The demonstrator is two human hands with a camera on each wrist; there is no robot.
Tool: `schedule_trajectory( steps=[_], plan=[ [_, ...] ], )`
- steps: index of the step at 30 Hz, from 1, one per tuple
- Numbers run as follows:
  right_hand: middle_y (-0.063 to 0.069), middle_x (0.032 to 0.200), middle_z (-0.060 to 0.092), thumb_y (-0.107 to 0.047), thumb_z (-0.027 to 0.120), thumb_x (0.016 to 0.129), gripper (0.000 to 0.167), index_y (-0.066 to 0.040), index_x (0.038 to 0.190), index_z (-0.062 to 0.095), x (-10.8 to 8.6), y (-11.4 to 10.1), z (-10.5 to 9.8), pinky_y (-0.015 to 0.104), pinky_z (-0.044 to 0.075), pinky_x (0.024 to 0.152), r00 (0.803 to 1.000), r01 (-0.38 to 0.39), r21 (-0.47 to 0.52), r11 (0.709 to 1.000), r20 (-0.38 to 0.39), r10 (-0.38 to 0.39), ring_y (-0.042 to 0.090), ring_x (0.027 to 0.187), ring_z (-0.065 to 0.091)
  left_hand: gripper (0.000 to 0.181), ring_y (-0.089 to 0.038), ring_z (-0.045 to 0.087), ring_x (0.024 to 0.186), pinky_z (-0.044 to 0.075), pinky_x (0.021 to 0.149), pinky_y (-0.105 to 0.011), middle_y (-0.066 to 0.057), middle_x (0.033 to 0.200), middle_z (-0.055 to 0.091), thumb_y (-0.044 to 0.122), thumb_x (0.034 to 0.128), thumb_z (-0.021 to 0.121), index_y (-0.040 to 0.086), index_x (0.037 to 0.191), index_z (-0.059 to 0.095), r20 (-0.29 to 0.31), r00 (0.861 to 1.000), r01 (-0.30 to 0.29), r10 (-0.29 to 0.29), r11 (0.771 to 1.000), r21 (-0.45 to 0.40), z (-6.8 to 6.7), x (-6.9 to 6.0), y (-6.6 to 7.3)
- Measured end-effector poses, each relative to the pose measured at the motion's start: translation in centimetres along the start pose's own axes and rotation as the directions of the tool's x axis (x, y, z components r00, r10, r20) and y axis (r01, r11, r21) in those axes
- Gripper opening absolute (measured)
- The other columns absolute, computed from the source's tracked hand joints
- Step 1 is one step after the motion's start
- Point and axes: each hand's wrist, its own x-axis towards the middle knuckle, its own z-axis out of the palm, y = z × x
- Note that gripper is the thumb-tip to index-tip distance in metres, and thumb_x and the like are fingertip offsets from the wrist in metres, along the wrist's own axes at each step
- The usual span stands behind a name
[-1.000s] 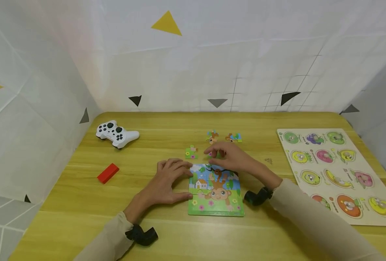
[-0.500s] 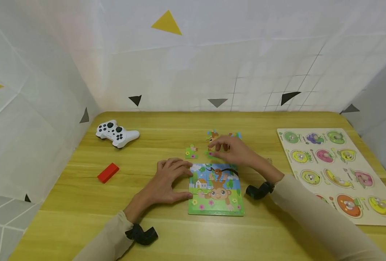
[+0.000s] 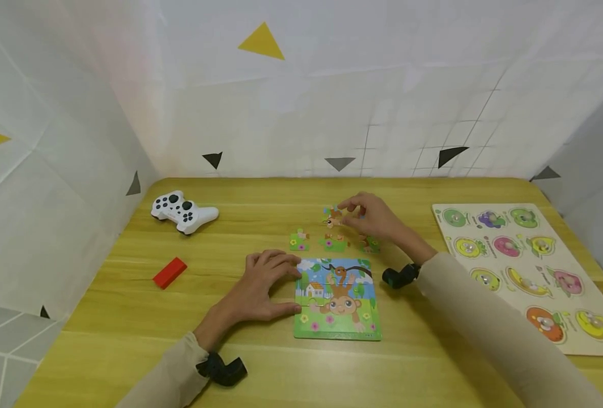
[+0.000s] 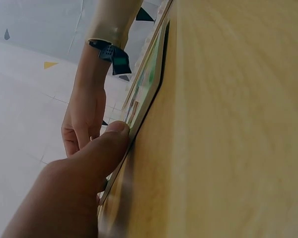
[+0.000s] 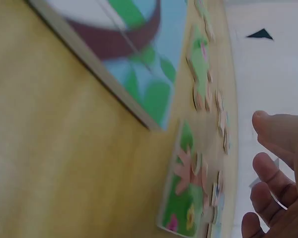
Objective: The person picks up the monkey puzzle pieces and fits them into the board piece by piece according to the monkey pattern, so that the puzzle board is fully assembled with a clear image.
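Beige sleeve (image 3: 171, 365) leads to the left hand (image 3: 255, 289), whose thumb and fingers are spread and touch the left edge of a thin, nearly square puzzle board (image 3: 332, 334) with green border and printed monkey. Being almost square, it has no clear long axis. Just beyond its far edge, three green jigsaw pieces (image 3: 334, 245) lie in a row on the yellow wooden tabletop (image 3: 260, 199). Behind the middle one lies a small blue-and-brown jigsaw piece (image 3: 331, 218), just left of the right hand (image 3: 375, 218) and partly overlapped by its fingertips in the head view. That hand hovers with loosely bent fingers and a gap between thumb and forefinger; I see nothing held there. It is clearly nearer to the pieces than the left hand. Under it, another blue-edged jigsaw piece (image 5: 216, 202) is mostly hidden from above.
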Motion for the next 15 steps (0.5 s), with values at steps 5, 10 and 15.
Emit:
schedule_trajectory(
  steps=[5,10,15],
  plan=[
    [0.020,0.115,0.065,-0.018,0.075,0.094,0.038,-0.003,0.129,0.069,1.2,0.7,-0.2,0.038,0.042,0.070,0.999,-0.039,-0.073,0.997,0.031,0.041,0.022,0.070,0.044,0.050,-0.022,0.038,0.142,0.022,0.105,-0.056,0.007,0.150,0.051,0.063,0.0839,0.073,0.033,0.123,0.063,0.002,1.000,0.006,-0.006,1.000,-0.010,0.1,-0.1,0.0],
    [0.018,0.121,0.066,-0.033,0.075,0.093,0.052,-0.006,0.137,0.064,2.1,0.7,0.0,0.055,0.039,0.089,0.992,-0.070,-0.179,0.981,0.086,0.087,0.033,0.095,0.056,0.050,-0.022,0.038,0.142,0.022,0.104,-0.056,0.007,0.150,0.051,0.064,0.0844,0.072,0.032,0.123,0.063,0.001,1.000,0.007,-0.007,1.000,-0.009,0.0,-0.1,0.2],
    [0.017,0.124,0.065,-0.042,0.076,0.091,0.061,-0.007,0.139,0.062,2.8,0.3,0.2,0.065,0.027,0.102,0.984,-0.096,-0.208,0.973,0.130,0.125,0.042,0.122,0.047,0.051,-0.021,0.038,0.143,0.022,0.105,-0.055,0.008,0.150,0.051,0.064,0.0838,0.073,0.032,0.122,0.063,-0.004,1.000,0.010,-0.010,1.000,-0.007,-0.1,0.0,0.2]
  ],
)
